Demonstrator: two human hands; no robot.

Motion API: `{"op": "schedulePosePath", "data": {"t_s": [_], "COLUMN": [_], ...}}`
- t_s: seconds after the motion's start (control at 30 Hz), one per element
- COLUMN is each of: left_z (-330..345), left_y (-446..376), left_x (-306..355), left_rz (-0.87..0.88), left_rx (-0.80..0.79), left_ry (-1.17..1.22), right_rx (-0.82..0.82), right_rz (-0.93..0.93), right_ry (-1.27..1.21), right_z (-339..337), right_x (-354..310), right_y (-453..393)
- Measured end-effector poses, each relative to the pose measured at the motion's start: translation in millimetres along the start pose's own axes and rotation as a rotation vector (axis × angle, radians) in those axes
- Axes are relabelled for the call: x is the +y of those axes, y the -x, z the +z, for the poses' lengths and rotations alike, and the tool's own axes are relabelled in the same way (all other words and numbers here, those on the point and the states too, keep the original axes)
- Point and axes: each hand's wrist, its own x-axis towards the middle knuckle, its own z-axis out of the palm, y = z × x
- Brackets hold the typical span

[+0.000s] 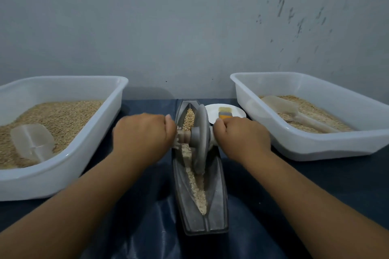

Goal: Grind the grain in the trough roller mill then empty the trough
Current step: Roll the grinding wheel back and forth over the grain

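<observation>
Fists [145, 132] [242, 134] grip roller [202, 139] axle ends.

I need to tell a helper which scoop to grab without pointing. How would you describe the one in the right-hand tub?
Find the white tub on the right of the dark table. The scoop lies on the grain near its far left corner, handle running toward the front right. The other scoop, in the left tub, sits near the front instead.

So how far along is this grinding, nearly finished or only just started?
Partway, I'd judge. Near the wheel, the grain in the trough looks paler and crushed; at the far end it looks whole. In hand: the left hand and right hand grip the axle handles. Left: finishing the far grain, then emptying the trough, which is still full.
</observation>
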Motion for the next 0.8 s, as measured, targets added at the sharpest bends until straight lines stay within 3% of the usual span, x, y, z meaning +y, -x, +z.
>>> {"op": "schedulePosePath", "data": {"t_s": [0.13, 0.27, 0.43, 0.53, 0.8], "left_z": [15, 15, -8, -20, 25], "left_y": [-30, -10, 37, 48, -21], "left_x": [-3, -2, -7, -7, -8], "left_rz": [-0.076, -0.057, 0.067, 0.031, -0.080], "left_rx": [-0.098, -0.095, 0.044, 0.069, 0.035], "left_ry": [0.027, 0.112, 0.090, 0.065, 0.020], "right_rx": [0.007, -0.010, 0.007, 0.038, -0.062], "right_rz": [0.039, 0.008, -0.096, -0.129, 0.066], "right_ry": [-0.042, -0.044, 0.038, 0.057, -0.003], "right_z": [14, 3, -26, -34, 3], "right_x": [0, -5, -7, -8, -7], "right_y": [-32, -20, 29, 42, -30]}}
